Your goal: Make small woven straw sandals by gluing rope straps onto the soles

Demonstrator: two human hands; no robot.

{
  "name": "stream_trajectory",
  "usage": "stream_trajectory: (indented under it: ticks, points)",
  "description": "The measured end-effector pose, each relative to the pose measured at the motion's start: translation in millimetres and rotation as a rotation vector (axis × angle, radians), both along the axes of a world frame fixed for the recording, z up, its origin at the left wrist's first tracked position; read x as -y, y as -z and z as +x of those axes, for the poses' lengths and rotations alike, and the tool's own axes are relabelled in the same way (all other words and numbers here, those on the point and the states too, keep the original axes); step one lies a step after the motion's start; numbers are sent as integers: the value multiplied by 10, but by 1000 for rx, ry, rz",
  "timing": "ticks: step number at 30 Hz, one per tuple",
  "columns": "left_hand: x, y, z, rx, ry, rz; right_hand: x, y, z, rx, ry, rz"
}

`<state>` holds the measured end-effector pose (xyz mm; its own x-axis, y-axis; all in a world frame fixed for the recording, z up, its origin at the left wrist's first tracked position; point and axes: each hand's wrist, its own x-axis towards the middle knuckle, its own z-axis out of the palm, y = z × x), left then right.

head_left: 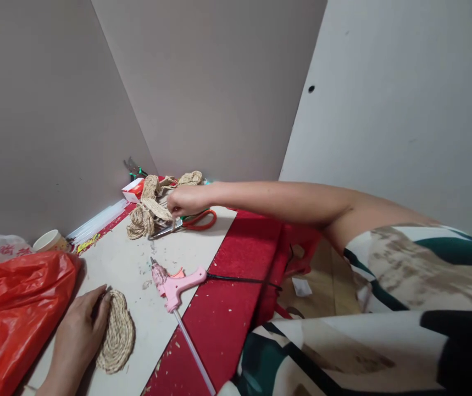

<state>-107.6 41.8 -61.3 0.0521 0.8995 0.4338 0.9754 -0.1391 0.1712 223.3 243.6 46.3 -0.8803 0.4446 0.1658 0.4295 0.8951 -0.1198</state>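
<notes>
I see a person at a table, with the left hand [81,324] at the near left and the right arm stretched far across. The left hand lies at the left edge of an oval piece of braided straw [116,333], its fingers bent and touching the piece; whether they clamp it or only rest there, I cannot tell. This oval lies flat on a white board [147,324], to the right of a red plastic bag [25,302]. The right hand [184,201] is at the far end of the board, fingers bent downward beside a heap of braided straw strips [151,208]; its fingertips are too small for me to say if they are closed on something. Just under this hand lie scissors with orange handles [200,221]. Between the two hands a pink glue gun [180,285] lies on its side, with a clear glue stick [194,352] coming out toward the near side, over the red cloth [236,264]. To the left of the heap there is a small red and white box [133,190], with pliers [134,168] behind it. Long clear sticks [99,223] lie along the left wall, and a paper cup [51,241] stands near them, behind the red bag.
</notes>
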Motion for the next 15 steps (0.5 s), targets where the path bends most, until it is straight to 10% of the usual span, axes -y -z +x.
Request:
stream_trajectory:
  ticks: [15]
  points:
    - [-10,67,-23,210,1,31,-288,-1266,-402,-1114,29,-65]
